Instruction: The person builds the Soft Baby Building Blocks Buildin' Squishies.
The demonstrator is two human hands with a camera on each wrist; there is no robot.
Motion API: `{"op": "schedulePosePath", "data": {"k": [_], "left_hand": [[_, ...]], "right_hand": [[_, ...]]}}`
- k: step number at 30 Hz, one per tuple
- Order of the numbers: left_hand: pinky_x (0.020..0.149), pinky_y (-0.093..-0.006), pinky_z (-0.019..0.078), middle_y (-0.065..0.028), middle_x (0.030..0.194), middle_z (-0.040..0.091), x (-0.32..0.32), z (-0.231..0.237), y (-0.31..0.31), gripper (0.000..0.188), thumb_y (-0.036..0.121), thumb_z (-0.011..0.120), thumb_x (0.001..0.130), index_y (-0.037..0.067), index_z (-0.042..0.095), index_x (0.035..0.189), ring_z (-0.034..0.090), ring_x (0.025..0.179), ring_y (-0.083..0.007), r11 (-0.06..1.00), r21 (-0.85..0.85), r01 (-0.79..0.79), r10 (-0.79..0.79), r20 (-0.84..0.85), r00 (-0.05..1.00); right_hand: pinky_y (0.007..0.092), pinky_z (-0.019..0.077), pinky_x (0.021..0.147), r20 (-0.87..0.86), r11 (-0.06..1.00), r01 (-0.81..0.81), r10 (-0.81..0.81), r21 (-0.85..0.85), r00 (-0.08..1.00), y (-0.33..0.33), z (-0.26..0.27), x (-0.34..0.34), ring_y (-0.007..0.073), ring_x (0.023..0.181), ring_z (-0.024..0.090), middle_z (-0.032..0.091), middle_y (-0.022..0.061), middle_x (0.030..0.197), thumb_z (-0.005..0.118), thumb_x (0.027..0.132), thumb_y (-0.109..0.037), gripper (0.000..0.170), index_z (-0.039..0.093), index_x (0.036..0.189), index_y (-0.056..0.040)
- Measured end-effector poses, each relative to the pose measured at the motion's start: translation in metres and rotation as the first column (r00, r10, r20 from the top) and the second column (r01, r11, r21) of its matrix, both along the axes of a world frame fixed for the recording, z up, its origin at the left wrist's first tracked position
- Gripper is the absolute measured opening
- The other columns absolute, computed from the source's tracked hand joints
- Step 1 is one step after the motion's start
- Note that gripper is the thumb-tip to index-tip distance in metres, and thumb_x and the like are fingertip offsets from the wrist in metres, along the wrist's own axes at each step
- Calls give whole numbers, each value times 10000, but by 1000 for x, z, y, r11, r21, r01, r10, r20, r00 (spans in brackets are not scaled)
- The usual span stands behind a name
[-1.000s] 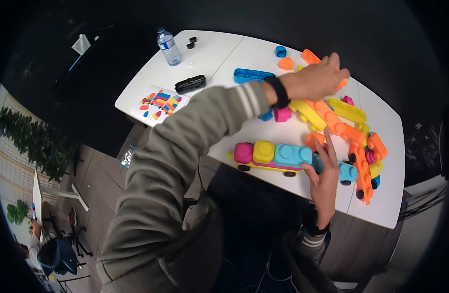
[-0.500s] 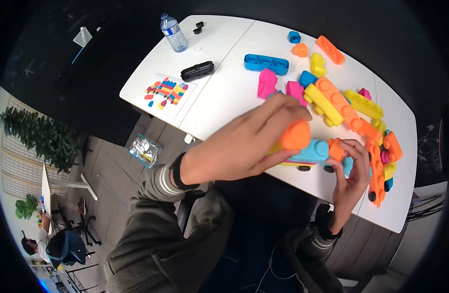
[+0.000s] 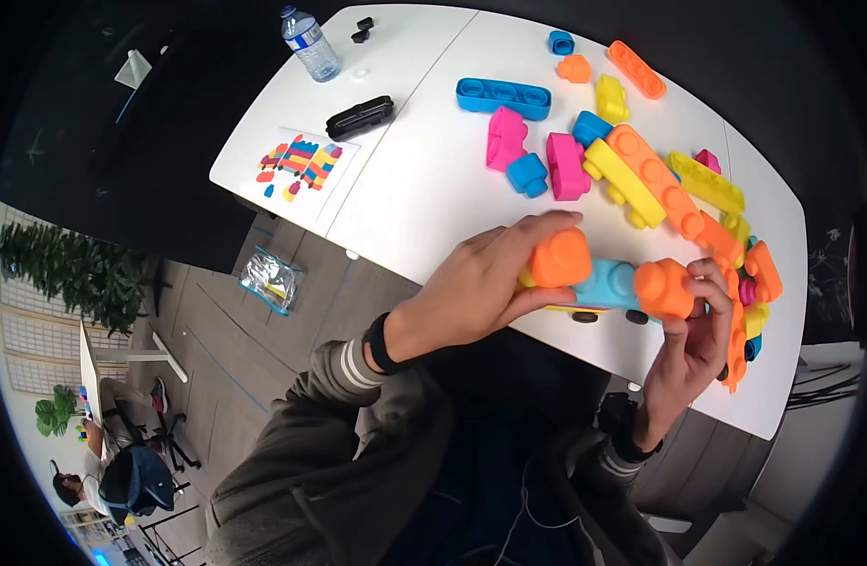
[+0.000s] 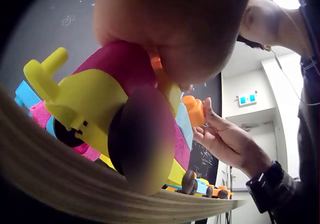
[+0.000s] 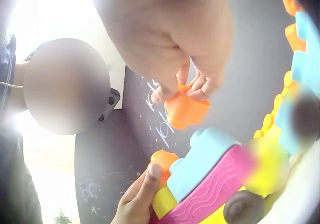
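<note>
On the table stands a toy train car of chunky blocks, with a light blue block (image 3: 603, 283) on a magenta and yellow wheeled base (image 5: 205, 189). My left hand (image 3: 471, 283) is over the car's left end, thumb and fingers around an orange block (image 3: 561, 258). That block sits on a yellow block (image 5: 164, 202) beside the light blue one in the right wrist view. A second orange block (image 3: 663, 289) is pinched in my right hand (image 3: 693, 330), raised above the light blue block's right end. The magenta block (image 4: 120, 64) lies under my left hand.
Loose blocks crowd the right side, including a long orange block (image 3: 655, 179) and a yellow block (image 3: 627, 184). Farther back lie a blue block (image 3: 504, 98) and magenta blocks (image 3: 567, 168). A bottle (image 3: 311, 45), black case (image 3: 360, 117) and picture sheet (image 3: 301, 174) occupy the left.
My left hand has come back from the far blocks with an orange block, now on the car's yellow block. My right hand has lifted its orange block from beside the light blue block.
</note>
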State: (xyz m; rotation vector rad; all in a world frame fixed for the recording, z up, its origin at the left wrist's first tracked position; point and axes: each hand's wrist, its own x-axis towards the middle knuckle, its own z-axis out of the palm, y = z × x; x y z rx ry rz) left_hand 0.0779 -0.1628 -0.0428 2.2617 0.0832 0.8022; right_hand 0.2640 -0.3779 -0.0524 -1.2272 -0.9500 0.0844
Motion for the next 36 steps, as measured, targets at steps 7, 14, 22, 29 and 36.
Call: {"op": "schedulePosePath", "data": {"k": [7,14,22,29,36], "left_hand": [[1111,-470,609,-184,1419,791,-4,2,15,757,395,890,1011,21,580,1593,782,1264,-423,1000,-8,-20,19,-123,992],[1111,-482,576,-166,1507,728,-8,1,41,733,291,911,936,34,634,1565,718,1282,-415,990,123,-62,61,15,998],[1130,-506,548,-194,1520,717,-14,12,25,660,219,851,1005,22,616,1590,683,1331,-446,989,-141,-51,52,-1,999],[1147,-501,545,-168,1534,728,-15,12,23,641,287,860,1032,53,623,1580,714,1324,-430,999,-28,-37,33,-127,991],[1115,-489,560,-157,1473,725,-14,8,23,645,287,872,1019,80,638,1583,714,1304,-415,993,119,2,5,-51,999]], "right_hand": [[358,586,1123,15,990,11,-9,-138,1000,18,10,-13,216,1298,693,510,130,1588,912,927,73,744,624,1612,62],[377,564,1145,38,943,-97,115,-318,993,13,20,-10,243,1303,703,620,151,1551,928,874,82,669,699,1499,21],[408,522,1187,-99,962,-95,72,-256,993,24,21,-23,264,1320,723,794,145,1407,944,905,-37,620,694,1472,-17],[396,532,1171,90,931,-67,106,-359,990,42,25,-35,259,1271,760,828,152,1370,966,875,-21,619,713,1441,-6],[405,532,1179,66,926,-53,83,-375,994,44,21,-35,278,1295,763,822,161,1381,947,893,-4,626,691,1464,0]]}}
